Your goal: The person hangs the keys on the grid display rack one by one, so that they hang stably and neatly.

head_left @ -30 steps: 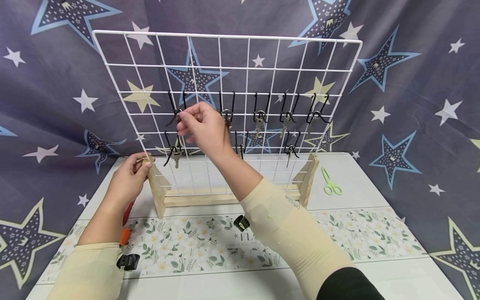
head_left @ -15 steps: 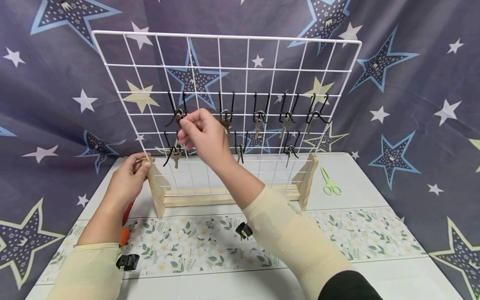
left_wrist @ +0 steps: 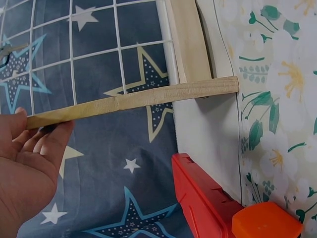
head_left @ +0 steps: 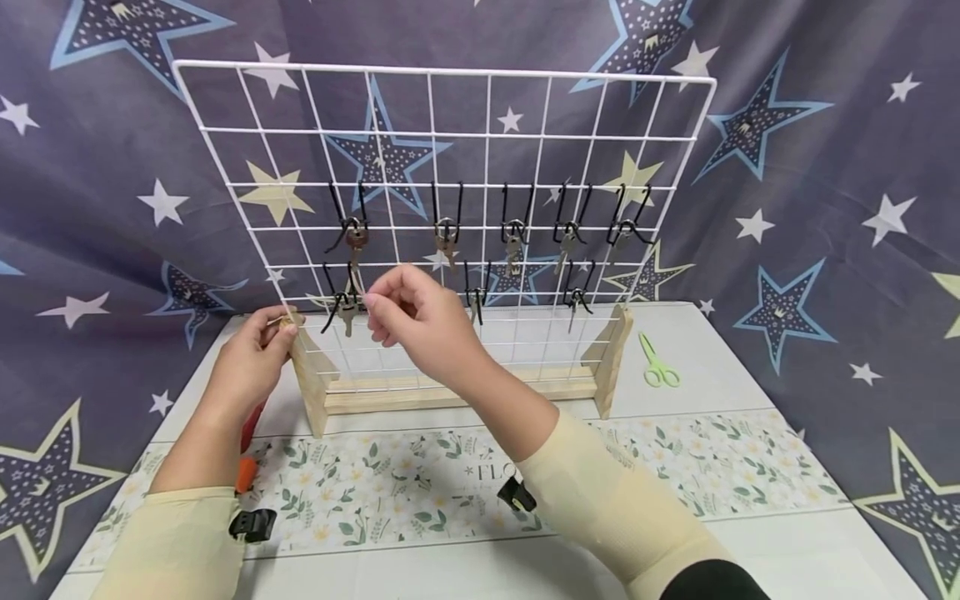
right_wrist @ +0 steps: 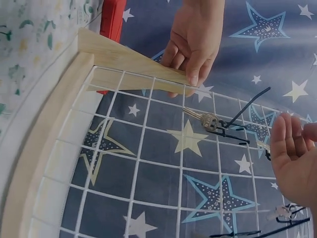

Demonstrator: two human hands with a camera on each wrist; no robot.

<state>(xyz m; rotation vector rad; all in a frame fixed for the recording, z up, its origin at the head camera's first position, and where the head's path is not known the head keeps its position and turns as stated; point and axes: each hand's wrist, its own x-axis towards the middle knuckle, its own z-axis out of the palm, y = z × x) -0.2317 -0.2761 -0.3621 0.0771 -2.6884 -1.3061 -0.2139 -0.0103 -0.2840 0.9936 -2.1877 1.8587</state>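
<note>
A white wire grid (head_left: 487, 73) stands upright in a wooden stand (head_left: 311, 383). My left hand (head_left: 247, 362) grips the top of the stand's left side piece (left_wrist: 133, 98), thumb on one face and fingers on the other. Black hooks hang on the grid in two rows, with keys on them. In front of the lower row, my right hand (head_left: 427, 329) is loosely bent, with nothing visible in it. Just left of its fingertips hangs the lower left key (head_left: 347, 317); the upper left key (head_left: 357, 237) is above. In the right wrist view, a brass key (right_wrist: 210, 122) hangs between both hands.
Green scissors (head_left: 658, 362) lie on the table right of the stand. Beside the left forearm are a red case (left_wrist: 200, 198) and an orange object (left_wrist: 267, 222). A floral mat (head_left: 375, 492) runs along the front. A starry curtain (head_left: 787, 192) hangs behind.
My right hand has come down from the upper left hook to the lower row's height, leaving the upper left key hanging in sight. My left hand keeps its grip on the stand.
</note>
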